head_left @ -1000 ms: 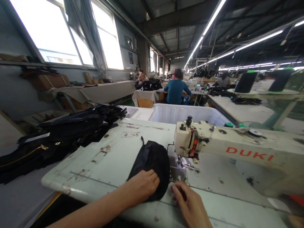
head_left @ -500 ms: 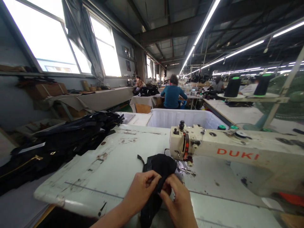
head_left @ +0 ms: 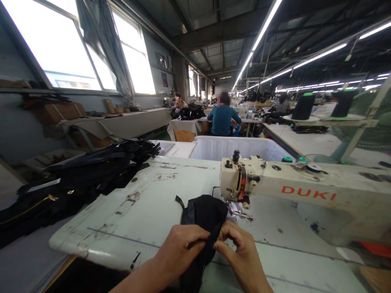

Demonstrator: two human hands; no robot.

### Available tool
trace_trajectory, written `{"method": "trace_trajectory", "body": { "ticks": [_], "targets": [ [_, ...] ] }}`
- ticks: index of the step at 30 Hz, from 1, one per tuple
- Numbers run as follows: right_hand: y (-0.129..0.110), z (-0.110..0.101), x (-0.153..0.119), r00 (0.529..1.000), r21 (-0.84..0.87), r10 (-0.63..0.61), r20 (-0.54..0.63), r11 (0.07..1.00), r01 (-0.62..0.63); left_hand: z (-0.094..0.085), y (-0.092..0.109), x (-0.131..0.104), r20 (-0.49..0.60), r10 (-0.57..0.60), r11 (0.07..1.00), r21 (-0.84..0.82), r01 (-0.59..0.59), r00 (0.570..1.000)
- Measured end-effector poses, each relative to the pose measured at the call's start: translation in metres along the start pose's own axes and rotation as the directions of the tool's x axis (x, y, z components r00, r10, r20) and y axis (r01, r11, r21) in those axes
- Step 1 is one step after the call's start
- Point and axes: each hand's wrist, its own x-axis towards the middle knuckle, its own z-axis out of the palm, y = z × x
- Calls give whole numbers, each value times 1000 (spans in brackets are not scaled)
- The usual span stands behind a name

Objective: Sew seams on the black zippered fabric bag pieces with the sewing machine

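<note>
A folded piece of black fabric (head_left: 207,211) lies on the pale sewing table (head_left: 146,203), its far end beside the needle and presser foot (head_left: 238,211) of the sewing machine (head_left: 284,183). My left hand (head_left: 185,246) pinches the fabric's edge between thumb and fingers. Close against it, my right hand (head_left: 240,250) grips the same edge from the other side, fingers curled. A narrow strap end (head_left: 179,200) sticks out at the fabric's upper left. The lower part hangs toward me, partly hidden by my left hand.
Black bags with zips (head_left: 82,179) are heaped along the table's left side. A white plastic bin (head_left: 238,147) stands behind the machine. Thread cones (head_left: 303,106) sit on a stand at right. A person in a blue top (head_left: 222,121) sits further ahead.
My right hand has shifted slightly right, and its fingers have closed in nearer my left fingertips on the fabric edge. The whole view has tilted a little.
</note>
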Motion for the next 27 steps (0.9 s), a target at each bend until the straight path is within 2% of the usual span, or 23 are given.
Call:
{"method": "trace_trajectory", "body": {
  "ticks": [3,7,10,14,16,18,20,22,27],
  "targets": [
    [-3,-1,-1,1000,-31,-5,-1,1000,4,9,0,-3,-47,87,991,107,-82,995],
    [-5,-5,-2,992,-114,-95,77,988,104,16,3,-4,-75,101,986,140,-89,992],
    [-3,-10,-5,979,-175,-172,114,966,190,13,6,-1,-63,90,989,119,-82,994],
    [2,-16,-10,974,-230,-181,134,951,208,1,7,3,-156,108,978,192,-77,982],
    [4,-17,-13,981,-223,-148,127,959,173,-4,8,4,-125,62,991,128,-46,990],
    [5,-17,-15,987,-202,-119,104,970,138,-5,9,4,-10,-36,999,6,36,999],
    [6,-14,-16,993,-178,-92,73,979,103,-2,10,3,71,-120,990,-65,125,990],
    [6,-11,-16,997,-161,-65,42,984,71,3,12,3,56,-151,984,-82,155,987],
    [6,-11,-16,998,-149,-58,38,987,63,7,15,3,10,-142,988,-57,143,990]
  ]
}}
